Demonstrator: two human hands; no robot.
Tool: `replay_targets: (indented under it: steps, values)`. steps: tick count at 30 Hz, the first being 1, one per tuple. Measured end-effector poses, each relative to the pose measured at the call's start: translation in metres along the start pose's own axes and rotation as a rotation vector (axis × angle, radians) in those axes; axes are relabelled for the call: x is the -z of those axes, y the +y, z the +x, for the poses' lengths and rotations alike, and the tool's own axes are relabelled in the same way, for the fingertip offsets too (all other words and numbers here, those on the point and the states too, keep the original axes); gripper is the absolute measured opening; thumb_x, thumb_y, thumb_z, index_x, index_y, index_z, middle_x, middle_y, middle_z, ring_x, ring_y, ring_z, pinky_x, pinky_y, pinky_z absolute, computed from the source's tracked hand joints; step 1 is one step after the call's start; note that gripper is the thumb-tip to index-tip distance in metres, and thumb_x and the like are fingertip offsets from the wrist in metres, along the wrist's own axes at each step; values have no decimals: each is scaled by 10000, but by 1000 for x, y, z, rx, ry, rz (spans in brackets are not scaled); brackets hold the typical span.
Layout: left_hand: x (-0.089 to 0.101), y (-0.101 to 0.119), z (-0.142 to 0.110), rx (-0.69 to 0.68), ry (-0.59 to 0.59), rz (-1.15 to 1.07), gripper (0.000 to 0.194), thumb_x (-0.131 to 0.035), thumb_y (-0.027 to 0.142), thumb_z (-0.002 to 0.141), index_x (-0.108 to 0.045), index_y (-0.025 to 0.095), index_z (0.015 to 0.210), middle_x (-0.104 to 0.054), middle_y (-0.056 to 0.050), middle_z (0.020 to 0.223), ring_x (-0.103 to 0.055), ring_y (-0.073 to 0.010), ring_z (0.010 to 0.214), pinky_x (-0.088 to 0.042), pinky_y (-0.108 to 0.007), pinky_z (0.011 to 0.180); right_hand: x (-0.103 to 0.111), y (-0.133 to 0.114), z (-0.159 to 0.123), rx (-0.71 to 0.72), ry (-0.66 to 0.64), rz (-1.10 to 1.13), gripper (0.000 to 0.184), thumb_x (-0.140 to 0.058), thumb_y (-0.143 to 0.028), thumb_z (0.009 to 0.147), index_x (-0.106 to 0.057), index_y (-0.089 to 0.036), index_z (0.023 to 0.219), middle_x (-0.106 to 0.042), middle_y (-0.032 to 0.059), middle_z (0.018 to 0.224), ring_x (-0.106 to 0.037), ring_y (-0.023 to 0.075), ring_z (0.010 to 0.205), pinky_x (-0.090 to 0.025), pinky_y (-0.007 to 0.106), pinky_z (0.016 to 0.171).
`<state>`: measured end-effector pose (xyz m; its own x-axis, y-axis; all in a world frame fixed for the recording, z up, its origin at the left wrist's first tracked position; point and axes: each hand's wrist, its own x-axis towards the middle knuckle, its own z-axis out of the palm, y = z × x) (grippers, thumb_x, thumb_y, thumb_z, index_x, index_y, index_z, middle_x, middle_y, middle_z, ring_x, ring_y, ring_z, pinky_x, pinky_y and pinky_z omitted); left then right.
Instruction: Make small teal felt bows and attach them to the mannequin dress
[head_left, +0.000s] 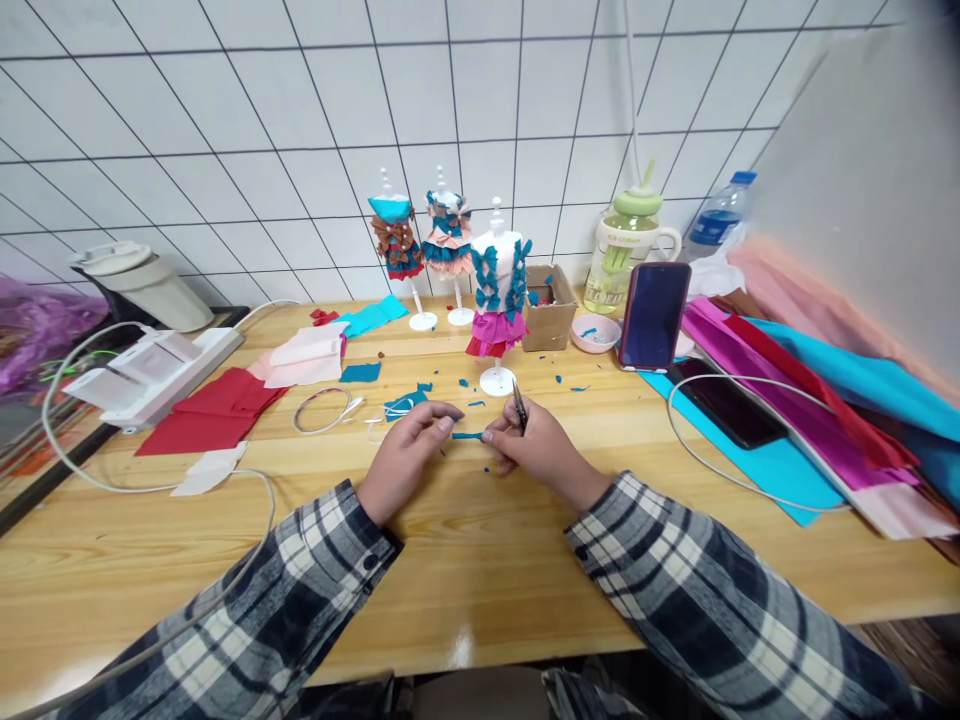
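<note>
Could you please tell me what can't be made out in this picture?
All in the head view:
- Dark metal tool: its lower end is hidden by the right hand.
- Teal strip: its right end is hidden by the same hand's fingers.
- Cardboard box: partly hidden by the front dress form.
- Purple plastic: cut off by the left edge.
- Teal scraps on the table: too small for exact shapes.

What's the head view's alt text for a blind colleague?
Right hand pinches a narrow teal strip and holds a dark metal tool above a pale wooden table; left hand is beside the strip. Behind stand three small white bow-decorated mannequins.
</note>
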<state>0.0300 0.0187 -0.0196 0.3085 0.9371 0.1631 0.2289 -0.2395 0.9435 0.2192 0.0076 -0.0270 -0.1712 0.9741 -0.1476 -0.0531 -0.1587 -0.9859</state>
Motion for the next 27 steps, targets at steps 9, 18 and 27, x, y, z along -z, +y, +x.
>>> replay_targets:
  steps: [9, 18, 27]
  values:
    - [-3, 0, -1, -193, -102, 612, 138, -606, 320, 827, -699, 222, 796, -703, -27, 897, -609, -201, 894, -408, -368, 872, 0, 6, -2, 260, 28, -517, 230, -582, -311, 781, -377, -225, 720, -585, -43, 650, -537, 97, 513, -417, 213, 468]
    - [-3, 4, -4, -242, -12, 767, 129, -621, 335, 822, -711, 249, 789, -699, -20, 903, -606, -208, 920, -334, -427, 913, -3, 3, -1, 52, -53, -124, 395, -696, -334, 664, -328, -240, 772, -644, -3, 893, -594, 120, 617, -518, 251, 467]
    - [-5, 9, -6, -232, 7, 826, 145, -646, 383, 797, -715, 281, 874, -685, -21, 973, -568, -223, 985, -290, -447, 938, -2, 9, 3, 58, -40, -38, 351, -642, -227, 643, -310, -241, 758, -609, -52, 737, -571, 114, 599, -505, 271, 549]
